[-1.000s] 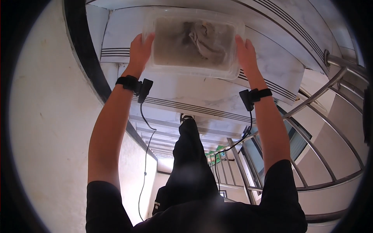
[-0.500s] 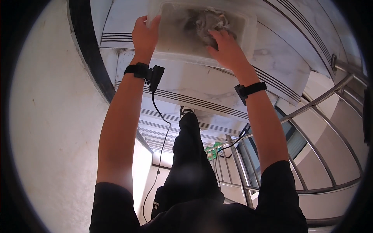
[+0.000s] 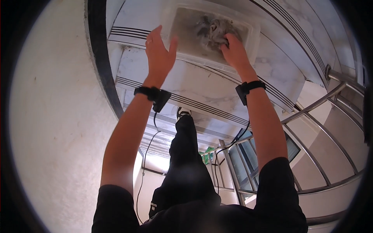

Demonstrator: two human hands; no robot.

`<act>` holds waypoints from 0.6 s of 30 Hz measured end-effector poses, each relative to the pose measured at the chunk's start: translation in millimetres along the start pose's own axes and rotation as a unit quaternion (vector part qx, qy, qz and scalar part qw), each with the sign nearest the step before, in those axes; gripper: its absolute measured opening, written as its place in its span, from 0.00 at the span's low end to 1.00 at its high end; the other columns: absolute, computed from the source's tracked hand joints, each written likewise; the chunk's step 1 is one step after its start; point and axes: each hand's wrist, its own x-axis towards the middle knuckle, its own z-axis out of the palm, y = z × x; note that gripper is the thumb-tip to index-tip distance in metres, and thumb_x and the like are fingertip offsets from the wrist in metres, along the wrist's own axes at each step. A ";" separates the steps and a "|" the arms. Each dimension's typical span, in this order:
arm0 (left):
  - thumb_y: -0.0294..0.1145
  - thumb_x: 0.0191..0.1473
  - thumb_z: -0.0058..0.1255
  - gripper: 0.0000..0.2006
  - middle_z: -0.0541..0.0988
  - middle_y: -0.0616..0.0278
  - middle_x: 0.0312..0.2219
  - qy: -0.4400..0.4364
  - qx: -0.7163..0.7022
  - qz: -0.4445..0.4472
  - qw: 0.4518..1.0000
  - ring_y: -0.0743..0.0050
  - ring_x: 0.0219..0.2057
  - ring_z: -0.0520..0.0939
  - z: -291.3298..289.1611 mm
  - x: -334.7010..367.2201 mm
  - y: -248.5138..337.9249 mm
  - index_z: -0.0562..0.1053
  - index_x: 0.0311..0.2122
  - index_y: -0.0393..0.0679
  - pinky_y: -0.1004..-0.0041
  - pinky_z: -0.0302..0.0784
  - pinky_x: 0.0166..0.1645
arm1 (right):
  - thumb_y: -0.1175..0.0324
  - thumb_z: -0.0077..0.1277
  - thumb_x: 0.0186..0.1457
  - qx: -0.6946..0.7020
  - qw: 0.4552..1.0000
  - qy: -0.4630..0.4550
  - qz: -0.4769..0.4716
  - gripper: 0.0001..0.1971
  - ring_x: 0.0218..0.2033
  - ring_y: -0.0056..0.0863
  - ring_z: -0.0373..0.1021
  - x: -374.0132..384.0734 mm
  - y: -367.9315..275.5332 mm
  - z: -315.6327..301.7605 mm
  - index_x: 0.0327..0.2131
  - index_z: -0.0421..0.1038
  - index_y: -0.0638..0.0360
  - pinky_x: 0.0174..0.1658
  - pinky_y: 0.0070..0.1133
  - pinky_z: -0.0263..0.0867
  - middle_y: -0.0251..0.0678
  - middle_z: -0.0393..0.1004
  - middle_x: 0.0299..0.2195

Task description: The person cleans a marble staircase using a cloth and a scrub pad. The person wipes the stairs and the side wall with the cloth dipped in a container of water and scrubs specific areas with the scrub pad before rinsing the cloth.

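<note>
A translucent plastic tub [image 3: 253, 43] of murky, brownish-grey water stands on a marble-patterned step. In its right half a wet, crumpled grey cloth [image 3: 216, 30] lies bunched in the water. My right hand [image 3: 235, 52] reaches over the tub's near right side, its fingers closed on the cloth's near edge; the fingertips are partly hidden. My left hand [image 3: 160, 53] is held in the air just left of the tub, thumb and fingers spread, with nothing in it. Both wrists wear black straps with small devices.
Marble-patterned stairs [image 3: 175, 79] with dark grooved lines descend toward me. A metal railing [image 3: 311, 110] runs along the right, and a pale wall [image 3: 58, 116] with a black skirting [image 3: 101, 58] borders the left. Thin black cables [image 3: 144, 163] hang from the wrist devices.
My left hand has let go of the tub's left wall and drawn back toward me, fingers spread. My right hand has closed on the cloth, which has bunched up more.
</note>
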 end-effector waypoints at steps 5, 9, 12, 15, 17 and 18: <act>0.40 0.61 0.58 0.26 0.59 0.41 0.67 -0.071 0.076 0.017 0.994 0.38 0.67 0.60 -31.8 -38.8 21.7 0.71 0.61 0.41 0.47 0.58 0.66 | 0.67 0.53 0.58 0.022 0.999 -0.015 -0.022 0.16 0.46 0.54 0.72 2.2 -0.6 2.3 0.49 0.69 0.63 0.49 0.36 0.68 0.51 0.76 0.45; 0.38 0.61 0.58 0.23 0.58 0.47 0.69 -0.103 0.115 0.061 0.986 0.41 0.69 0.59 -48.9 -52.2 22.4 0.73 0.60 0.44 0.47 0.57 0.67 | 0.65 0.54 0.57 0.055 0.997 -0.057 0.021 0.16 0.44 0.53 0.71 1.0 -9.9 -3.4 0.46 0.69 0.63 0.48 0.35 0.68 0.53 0.75 0.44; 0.35 0.60 0.57 0.22 0.64 0.50 0.66 -0.130 0.118 0.121 0.977 0.43 0.68 0.62 -48.8 -45.6 29.0 0.73 0.59 0.44 0.50 0.61 0.66 | 0.62 0.53 0.56 -0.021 0.996 -0.079 0.030 0.15 0.43 0.56 0.73 -8.1 -11.7 -11.5 0.41 0.72 0.63 0.47 0.39 0.69 0.53 0.77 0.40; 0.31 0.59 0.55 0.20 0.69 0.50 0.63 -0.239 0.061 0.123 0.961 0.44 0.66 0.65 -29.6 -22.5 45.5 0.74 0.57 0.44 0.53 0.67 0.63 | 0.57 0.52 0.56 -0.116 0.990 -0.074 0.035 0.16 0.40 0.58 0.73 -27.3 -17.6 -18.7 0.35 0.72 0.64 0.44 0.43 0.69 0.54 0.77 0.36; 0.29 0.58 0.55 0.19 0.71 0.50 0.61 -0.319 0.013 0.091 0.943 0.44 0.64 0.66 7.7 -3.4 41.3 0.75 0.56 0.43 0.55 0.70 0.62 | 0.56 0.52 0.57 -0.138 0.988 -0.053 0.048 0.18 0.37 0.58 0.72 -38.7 -26.5 -18.7 0.32 0.70 0.65 0.41 0.43 0.69 0.56 0.76 0.33; 0.30 0.57 0.54 0.18 0.71 0.50 0.61 -0.303 0.031 0.124 0.944 0.43 0.62 0.68 27.6 0.1 23.1 0.74 0.54 0.42 0.54 0.73 0.59 | 0.55 0.51 0.58 -0.147 0.988 -0.040 0.025 0.19 0.36 0.58 0.72 -41.5 -39.2 -12.3 0.30 0.71 0.65 0.41 0.44 0.69 0.55 0.76 0.31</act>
